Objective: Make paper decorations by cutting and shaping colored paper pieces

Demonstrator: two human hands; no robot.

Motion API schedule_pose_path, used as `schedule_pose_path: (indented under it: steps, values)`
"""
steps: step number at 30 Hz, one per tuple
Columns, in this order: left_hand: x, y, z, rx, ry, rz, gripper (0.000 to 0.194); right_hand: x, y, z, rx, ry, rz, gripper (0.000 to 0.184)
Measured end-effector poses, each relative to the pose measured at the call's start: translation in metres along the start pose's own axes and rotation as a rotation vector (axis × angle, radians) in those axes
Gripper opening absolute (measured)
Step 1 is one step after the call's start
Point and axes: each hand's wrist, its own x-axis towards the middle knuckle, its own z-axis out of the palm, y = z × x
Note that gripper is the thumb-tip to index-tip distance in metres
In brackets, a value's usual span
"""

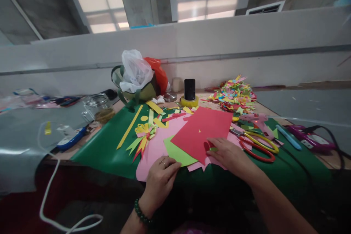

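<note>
My left hand [161,175], with a ring and a green bead bracelet, pinches the lower edge of a light green sheet of paper [178,151]. Over most of that sheet lies a red sheet of paper [201,128], with a tiny yellow scrap on top. Fingers stretched out, my right hand [229,153] rests on the red sheet's lower right part. A bit of green shows between its thumb and forefinger; I cannot tell what it is. Underneath is a large pink sheet [153,150]. Left of the sheets lies a paper-strip flower [146,133] in yellow, green and red.
Right of the sheets lie scissors [260,146], a pink glue gun [259,121] and a light blue cutter [288,137]. A phone [189,89] stands in a tape roll [189,101]. Behind are a pile of paper flowers [237,95], a bag [137,89] and a glass jar [97,108].
</note>
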Motion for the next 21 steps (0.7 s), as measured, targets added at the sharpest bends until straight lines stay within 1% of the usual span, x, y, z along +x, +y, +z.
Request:
schedule_pose_path:
  steps: [2, 4, 6, 7, 9, 11, 12, 14, 17, 19, 21]
  values:
    - [0.0, 0.0, 0.001, 0.002, 0.006, 0.0, 0.019, -0.001, -0.011, 0.0, -0.038, 0.005, -0.009, 0.02]
    - [0.0, -0.001, 0.002, 0.024, 0.041, -0.034, 0.019, -0.004, -0.028, -0.001, -0.071, 0.013, -0.014, 0.024]
    - [0.001, -0.002, 0.002, 0.081, 0.093, -0.071, 0.019, -0.008, -0.047, -0.003, -0.054, 0.016, -0.014, 0.03]
    - [0.001, -0.003, 0.002, 0.122, 0.106, -0.077, 0.024, -0.011, -0.056, -0.005, -0.016, 0.015, -0.028, 0.032]
    - [0.002, -0.006, 0.002, 0.211, 0.076, -0.057, 0.042, -0.016, -0.066, -0.01, 0.1, 0.034, -0.11, 0.035]
    - [0.002, -0.009, 0.002, 0.273, 0.0, -0.033, 0.058, -0.02, -0.064, -0.016, 0.173, 0.086, -0.174, 0.039]
    - [0.002, -0.011, 0.002, 0.286, -0.037, -0.029, 0.061, -0.021, -0.057, -0.019, 0.17, 0.106, -0.165, 0.042]
    - [0.0, -0.017, 0.004, 0.271, -0.085, -0.03, 0.059, -0.022, -0.039, -0.023, 0.1, 0.104, -0.071, 0.045]
    - [-0.004, -0.024, 0.007, 0.214, -0.115, -0.045, 0.051, -0.019, -0.015, -0.025, 0.002, 0.002, 0.068, 0.039]
    - [-0.005, -0.027, 0.009, 0.192, -0.101, -0.063, 0.048, -0.016, -0.008, -0.023, -0.017, -0.07, 0.1, 0.038]
    - [-0.006, -0.028, 0.01, 0.176, -0.075, -0.092, 0.048, -0.015, -0.009, -0.022, -0.022, -0.107, 0.115, 0.039]
